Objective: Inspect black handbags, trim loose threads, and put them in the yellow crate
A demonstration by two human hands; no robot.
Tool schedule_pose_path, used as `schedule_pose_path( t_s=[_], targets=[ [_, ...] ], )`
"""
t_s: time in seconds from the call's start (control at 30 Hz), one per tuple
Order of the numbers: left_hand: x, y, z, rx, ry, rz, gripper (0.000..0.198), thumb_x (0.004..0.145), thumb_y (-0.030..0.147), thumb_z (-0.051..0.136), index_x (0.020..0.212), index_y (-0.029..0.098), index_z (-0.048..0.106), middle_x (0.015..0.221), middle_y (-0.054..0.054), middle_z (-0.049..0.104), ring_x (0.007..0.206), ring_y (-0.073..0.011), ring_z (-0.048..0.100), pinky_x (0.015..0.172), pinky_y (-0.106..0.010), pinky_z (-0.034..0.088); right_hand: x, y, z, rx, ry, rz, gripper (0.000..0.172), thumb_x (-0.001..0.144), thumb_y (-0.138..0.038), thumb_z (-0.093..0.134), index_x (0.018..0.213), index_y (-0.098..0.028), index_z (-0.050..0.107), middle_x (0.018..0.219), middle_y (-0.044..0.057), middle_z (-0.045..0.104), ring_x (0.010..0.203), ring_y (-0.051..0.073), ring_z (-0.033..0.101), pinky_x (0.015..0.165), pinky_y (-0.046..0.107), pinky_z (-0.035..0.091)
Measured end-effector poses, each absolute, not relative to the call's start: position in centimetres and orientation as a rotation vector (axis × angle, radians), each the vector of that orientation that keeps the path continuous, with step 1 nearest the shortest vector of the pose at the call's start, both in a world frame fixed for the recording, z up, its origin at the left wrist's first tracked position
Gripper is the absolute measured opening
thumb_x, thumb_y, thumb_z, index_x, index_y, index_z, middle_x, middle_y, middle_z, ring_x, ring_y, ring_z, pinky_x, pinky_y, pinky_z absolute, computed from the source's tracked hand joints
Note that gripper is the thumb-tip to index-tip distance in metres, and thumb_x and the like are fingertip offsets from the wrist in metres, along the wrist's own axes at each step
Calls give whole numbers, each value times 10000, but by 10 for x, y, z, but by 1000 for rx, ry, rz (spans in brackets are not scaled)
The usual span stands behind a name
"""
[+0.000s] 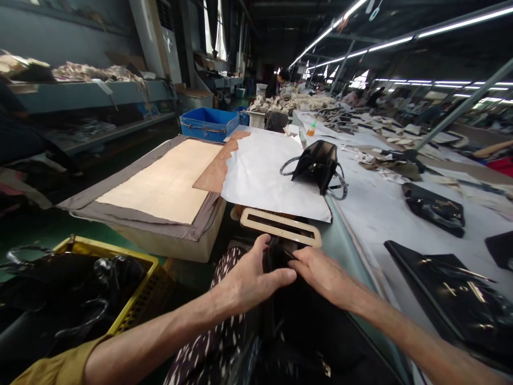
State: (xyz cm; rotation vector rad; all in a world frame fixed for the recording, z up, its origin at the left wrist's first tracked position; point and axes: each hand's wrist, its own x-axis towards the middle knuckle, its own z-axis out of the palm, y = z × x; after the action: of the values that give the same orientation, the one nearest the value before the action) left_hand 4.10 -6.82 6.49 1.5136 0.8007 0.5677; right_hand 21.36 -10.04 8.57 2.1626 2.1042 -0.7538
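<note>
Both my hands meet on a black leather bag piece (280, 255) that lies on my lap at the table's near edge. My left hand (250, 278) grips its left side, thumb up and fingers wrapped over the black material. From the right, my right hand (320, 272) pinches the same piece with its fingers closed. Just beyond the hands lies a beige frame template (280, 226) with a long slot.
A finished black handbag (318, 166) stands on white paper (264, 176). More black bags (435, 208) lie on the long table to the right. A yellow crate (132, 299) of black bags sits at lower left, beside a padded board (160, 182) and a blue bin (208, 124). A person works far back.
</note>
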Motion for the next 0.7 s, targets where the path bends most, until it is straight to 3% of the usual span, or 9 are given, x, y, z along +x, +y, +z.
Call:
schedule_pose_path(
  t_s=[0.13,0.3,0.4,0.5,0.57,0.7],
  targets=[
    [47,-84,63,1656,961,589,845,633,416,663,1327,182,242,1225,-116,479,1117,-260,449,929,-337,353,216,-104,89,2125,2020,-419,233,827,-233,409,726,-149,602,787,102,648,791,221,595,618,270,366],
    [63,-74,37,1932,1179,350,987,501,310,723,1340,186,216,1156,-131,542,1028,-319,514,851,-372,393,219,-106,86,2044,2005,-325,224,832,-217,414,718,-154,596,800,108,647,791,222,602,618,274,366],
    [68,-61,26,2043,1123,233,806,521,174,662,1267,198,357,1043,-105,607,933,-304,566,778,-354,424,224,-108,87,2014,2073,-357,245,848,-238,401,694,-160,575,812,101,639,838,216,584,683,281,369],
    [67,-47,25,2028,963,267,458,603,70,492,1034,200,577,870,-39,652,829,-221,596,708,-284,443,231,-110,88,1995,2145,-437,252,855,-255,397,674,-168,550,792,83,626,826,201,567,706,281,365],
    [63,-41,33,2003,879,332,355,634,58,441,904,183,635,800,-19,655,790,-190,591,700,-262,446,235,-113,89,2030,2166,-445,247,857,-267,397,680,-172,541,793,77,619,823,198,557,706,279,360],
    [45,-63,69,1993,845,637,279,740,174,498,986,193,627,938,-37,647,870,-194,566,797,-288,434,240,-123,87,2154,2169,-507,268,868,-285,369,705,-180,554,769,61,622,809,194,555,684,268,354]
  ],
)
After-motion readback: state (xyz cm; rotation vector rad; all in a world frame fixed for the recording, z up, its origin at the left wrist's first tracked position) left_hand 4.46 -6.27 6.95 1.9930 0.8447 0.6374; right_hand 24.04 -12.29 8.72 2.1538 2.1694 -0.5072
